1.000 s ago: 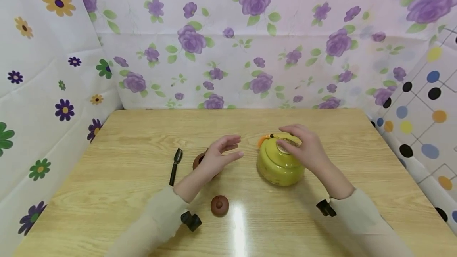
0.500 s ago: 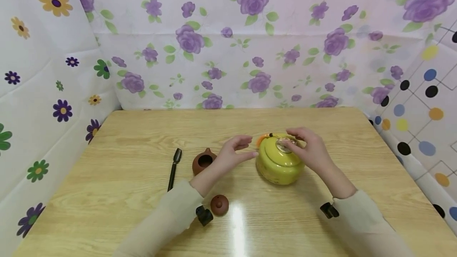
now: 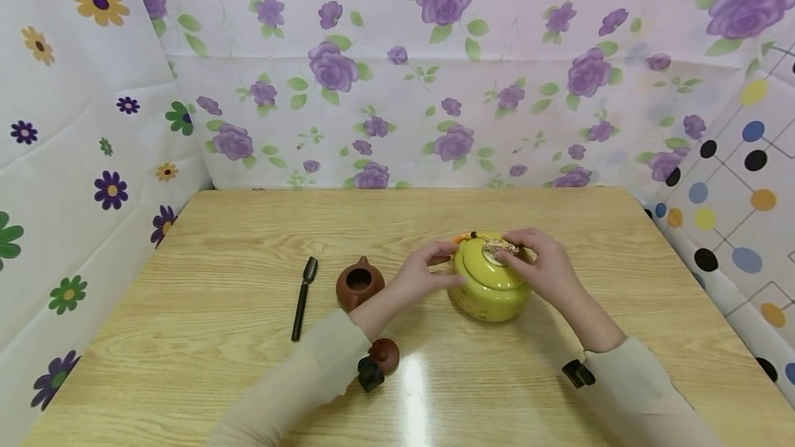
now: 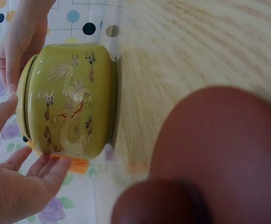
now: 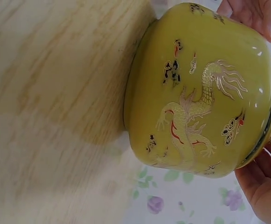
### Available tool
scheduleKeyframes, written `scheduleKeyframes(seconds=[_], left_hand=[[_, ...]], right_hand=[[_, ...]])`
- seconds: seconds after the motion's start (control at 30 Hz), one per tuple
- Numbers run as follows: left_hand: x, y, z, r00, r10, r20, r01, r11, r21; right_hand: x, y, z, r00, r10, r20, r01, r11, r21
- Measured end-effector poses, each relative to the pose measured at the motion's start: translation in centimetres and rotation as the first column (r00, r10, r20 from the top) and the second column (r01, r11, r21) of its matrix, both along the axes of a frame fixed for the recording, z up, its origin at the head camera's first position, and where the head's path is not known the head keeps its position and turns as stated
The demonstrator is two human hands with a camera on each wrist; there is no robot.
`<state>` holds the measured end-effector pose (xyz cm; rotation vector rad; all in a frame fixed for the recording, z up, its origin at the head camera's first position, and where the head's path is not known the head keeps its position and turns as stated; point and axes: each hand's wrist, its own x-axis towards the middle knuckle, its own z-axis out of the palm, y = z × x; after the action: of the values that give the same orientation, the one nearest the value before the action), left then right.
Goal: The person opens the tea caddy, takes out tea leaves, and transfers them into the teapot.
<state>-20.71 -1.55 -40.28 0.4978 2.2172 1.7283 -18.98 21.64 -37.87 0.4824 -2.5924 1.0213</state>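
Left hand (image 3: pixel 424 273) arches beside jar (image 3: pixel 491 301); right hand (image 3: pixel 548 266) curls round knob (image 3: pixel 500 247).

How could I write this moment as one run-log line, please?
left hand: open, at yellow jar | right hand: at lid knob, grip unclear | teapot: uncovered | scoop: on table

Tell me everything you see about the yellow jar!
The jar is round, shiny yellow and looks ceramic. Its side shows a dragon with red touches, among little cloud-like marks. A lid sits on top with a fancy gold-looking knob; an orange tassel hangs at the far left. It stands upright on the table, to the right of the brown teapot. The right hand holds the knob. The left hand is close beside the jar; I can't tell whether it touches.
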Motion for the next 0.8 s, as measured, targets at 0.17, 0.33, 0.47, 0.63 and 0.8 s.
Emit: scheduleKeyframes(seconds=[0.17, 0.33, 0.47, 0.63, 0.8], left_hand=[[0.0, 0.4, -0.3, 0.999, -0.02, 0.051, 0.018, 0.999, 0.028], [0.0, 0.7, -0.3, 0.997, -0.021, 0.079, 0.018, 0.999, 0.037], [0.5, 0.8, 0.8, 0.997, -0.021, 0.07, 0.019, 0.999, 0.026], [0.8, 0.9, 1.5, 0.998, -0.023, 0.053, 0.022, 1.0, 0.016], [-0.1, 1.2, -0.1, 0.998, -0.018, 0.055, 0.017, 1.0, 0.016]], right_hand=[[-0.1, 0.0, -0.4, 0.999, 0.005, -0.053, -0.006, 1.0, -0.007], [-0.3, -0.1, -0.7, 0.997, 0.014, -0.081, -0.017, 0.999, -0.036], [-0.3, -0.1, -0.9, 0.996, 0.015, -0.089, -0.019, 0.999, -0.046], [-0.2, -0.1, -1.1, 0.991, 0.019, -0.135, -0.026, 0.998, -0.05], [-0.2, -0.3, -1.3, 0.972, 0.031, -0.233, -0.043, 0.998, -0.049]])
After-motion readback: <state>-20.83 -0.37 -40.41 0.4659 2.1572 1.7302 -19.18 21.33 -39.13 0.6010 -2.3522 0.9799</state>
